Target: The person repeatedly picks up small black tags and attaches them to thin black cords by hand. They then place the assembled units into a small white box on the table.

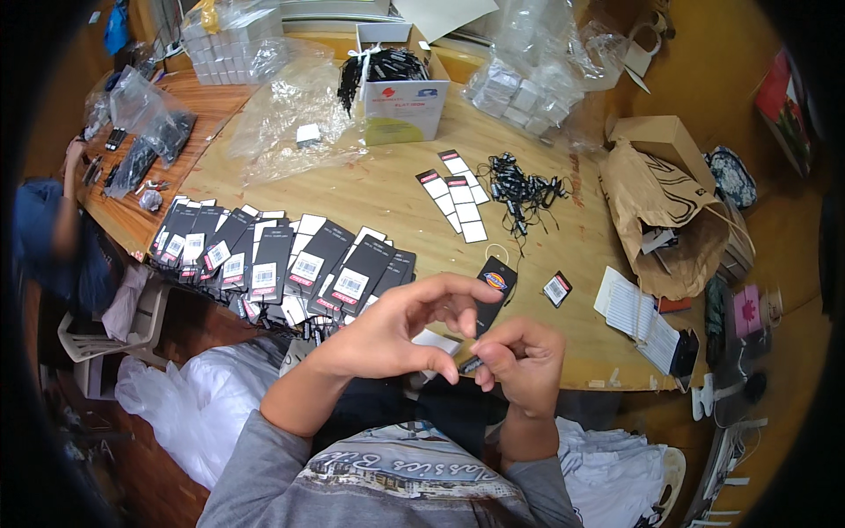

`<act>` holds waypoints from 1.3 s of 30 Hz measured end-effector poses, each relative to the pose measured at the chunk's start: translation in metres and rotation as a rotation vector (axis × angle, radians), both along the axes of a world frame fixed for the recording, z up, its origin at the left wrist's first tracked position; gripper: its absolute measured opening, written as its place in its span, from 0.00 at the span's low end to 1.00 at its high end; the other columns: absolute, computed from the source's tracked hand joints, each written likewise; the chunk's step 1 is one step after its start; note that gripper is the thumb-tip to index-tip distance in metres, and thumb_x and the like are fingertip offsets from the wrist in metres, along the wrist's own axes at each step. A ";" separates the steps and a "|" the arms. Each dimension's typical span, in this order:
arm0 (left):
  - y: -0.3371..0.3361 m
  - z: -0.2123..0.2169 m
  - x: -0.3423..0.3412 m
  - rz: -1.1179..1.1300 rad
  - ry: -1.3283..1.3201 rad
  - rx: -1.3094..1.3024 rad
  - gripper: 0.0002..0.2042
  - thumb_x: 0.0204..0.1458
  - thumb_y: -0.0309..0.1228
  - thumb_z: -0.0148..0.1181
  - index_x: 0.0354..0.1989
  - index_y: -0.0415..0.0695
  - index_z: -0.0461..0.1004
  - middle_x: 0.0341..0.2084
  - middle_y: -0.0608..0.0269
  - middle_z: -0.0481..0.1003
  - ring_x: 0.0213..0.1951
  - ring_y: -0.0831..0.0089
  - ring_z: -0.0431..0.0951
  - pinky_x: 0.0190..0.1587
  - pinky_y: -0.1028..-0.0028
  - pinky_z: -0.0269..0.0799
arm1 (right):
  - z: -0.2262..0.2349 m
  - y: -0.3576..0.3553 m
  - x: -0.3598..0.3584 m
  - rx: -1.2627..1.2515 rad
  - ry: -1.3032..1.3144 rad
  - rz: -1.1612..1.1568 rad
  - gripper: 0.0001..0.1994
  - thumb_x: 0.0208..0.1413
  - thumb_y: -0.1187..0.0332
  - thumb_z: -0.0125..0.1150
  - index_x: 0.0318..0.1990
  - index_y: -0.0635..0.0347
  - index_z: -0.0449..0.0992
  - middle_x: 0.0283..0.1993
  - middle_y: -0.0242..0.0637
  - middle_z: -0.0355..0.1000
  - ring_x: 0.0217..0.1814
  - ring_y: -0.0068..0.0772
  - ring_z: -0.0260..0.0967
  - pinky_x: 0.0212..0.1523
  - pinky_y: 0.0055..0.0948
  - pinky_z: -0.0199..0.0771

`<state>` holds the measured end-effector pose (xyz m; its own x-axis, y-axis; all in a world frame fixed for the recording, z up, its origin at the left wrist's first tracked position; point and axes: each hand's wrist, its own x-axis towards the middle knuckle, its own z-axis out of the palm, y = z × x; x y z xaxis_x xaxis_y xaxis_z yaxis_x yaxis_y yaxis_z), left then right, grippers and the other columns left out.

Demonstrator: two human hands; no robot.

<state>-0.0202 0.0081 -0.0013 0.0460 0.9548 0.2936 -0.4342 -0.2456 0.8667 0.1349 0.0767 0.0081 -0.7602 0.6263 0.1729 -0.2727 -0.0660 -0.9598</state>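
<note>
My right hand (pixel 524 356) pinches a small black string fastener (pixel 471 363) between thumb and fingertips, above the table's front edge. Close beside it, my left hand (pixel 396 330) is held with thumb and forefinger spread wide and the other fingers bent. I see nothing gripped in it. Just beyond both hands is a black hang tag (pixel 495 286) with a coloured oval logo and a pale string loop at its top; its lower part is partly hidden by my fingers. A smaller black-and-white label (pixel 556 289) lies to the right of it.
Rows of black tags with barcode stickers (pixel 264 264) cover the front left. Farther back lie sticker strips (pixel 454 195), a tangle of black string fasteners (pixel 519 189) and an open carton (pixel 400 114) of them. A brown paper bag (pixel 656 207) stands right; another person's arm (pixel 70 176) shows far left.
</note>
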 end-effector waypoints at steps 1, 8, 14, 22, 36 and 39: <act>0.000 -0.001 0.001 -0.009 0.010 0.020 0.33 0.25 0.23 0.67 0.46 0.34 0.60 0.37 0.63 0.65 0.36 0.76 0.65 0.42 0.76 0.60 | 0.000 -0.002 0.001 0.006 -0.013 -0.002 0.03 0.46 0.76 0.54 0.26 0.68 0.70 0.18 0.33 0.66 0.16 0.15 0.61 0.15 0.11 0.60; -0.008 -0.003 0.006 0.007 0.087 -0.014 0.26 0.31 0.20 0.63 0.43 0.39 0.62 0.28 0.69 0.62 0.34 0.80 0.64 0.42 0.79 0.59 | -0.004 -0.015 0.002 0.124 0.001 -0.160 0.07 0.44 0.72 0.57 0.24 0.68 0.69 0.16 0.36 0.66 0.14 0.17 0.61 0.13 0.12 0.60; -0.008 -0.013 0.003 -0.139 0.175 0.130 0.22 0.39 0.28 0.59 0.43 0.38 0.59 0.34 0.65 0.62 0.40 0.77 0.63 0.43 0.78 0.59 | 0.013 -0.025 -0.002 0.181 0.071 -0.224 0.06 0.41 0.74 0.59 0.20 0.69 0.71 0.14 0.35 0.66 0.12 0.19 0.61 0.12 0.13 0.58; -0.029 -0.001 -0.030 0.054 0.516 0.242 0.05 0.37 0.24 0.57 0.25 0.41 0.71 0.26 0.64 0.71 0.32 0.70 0.68 0.37 0.74 0.62 | 0.030 -0.017 -0.014 0.613 0.069 -0.161 0.10 0.37 0.68 0.63 0.23 0.66 0.72 0.13 0.34 0.64 0.11 0.22 0.58 0.12 0.20 0.54; -0.058 -0.020 -0.108 0.516 1.521 -0.258 0.16 0.30 0.16 0.55 0.32 0.43 0.70 0.32 0.59 0.67 0.39 0.62 0.63 0.43 0.70 0.61 | -0.035 0.024 -0.031 0.983 -0.428 -0.028 0.16 0.36 0.68 0.61 0.35 0.65 0.70 0.32 0.42 0.68 0.34 0.40 0.66 0.37 0.29 0.66; -0.001 -0.015 -0.117 0.565 1.438 -0.143 0.12 0.37 0.26 0.57 0.33 0.41 0.70 0.29 0.57 0.67 0.38 0.61 0.64 0.40 0.70 0.61 | -0.034 0.069 -0.017 1.020 -0.931 -0.209 0.27 0.25 0.62 0.67 0.39 0.64 0.68 0.36 0.41 0.64 0.40 0.39 0.62 0.40 0.32 0.63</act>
